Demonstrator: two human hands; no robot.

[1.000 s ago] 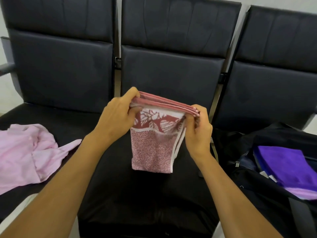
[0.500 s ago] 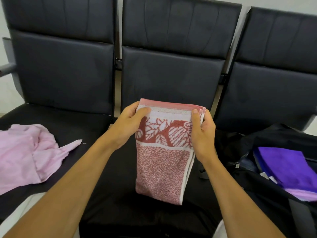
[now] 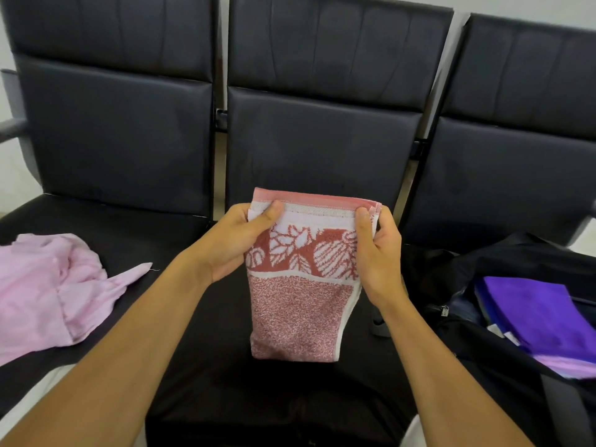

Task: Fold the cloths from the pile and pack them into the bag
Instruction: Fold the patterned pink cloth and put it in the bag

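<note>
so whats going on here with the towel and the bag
A person is folding cloths on a row of black seats. Both the left hand and the right hand pinch the top corners of a folded red towel. A pink cloth waits at left; the bag at right holds a purple cloth.

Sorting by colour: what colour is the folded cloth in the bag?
Purple cloth, seen in the head view.

Illumination is even, diffuse and moderately bright; its source lies outside the view. The black seat backs (image 3: 319,140) carry soft, dull sheen without hard glare. A faint shadow lies on the seat beneath the red towel (image 3: 300,304). Wide-angle distortion bows the frame edges. Fine detail is slightly soft throughout, with compression smearing in dark areas.
</note>
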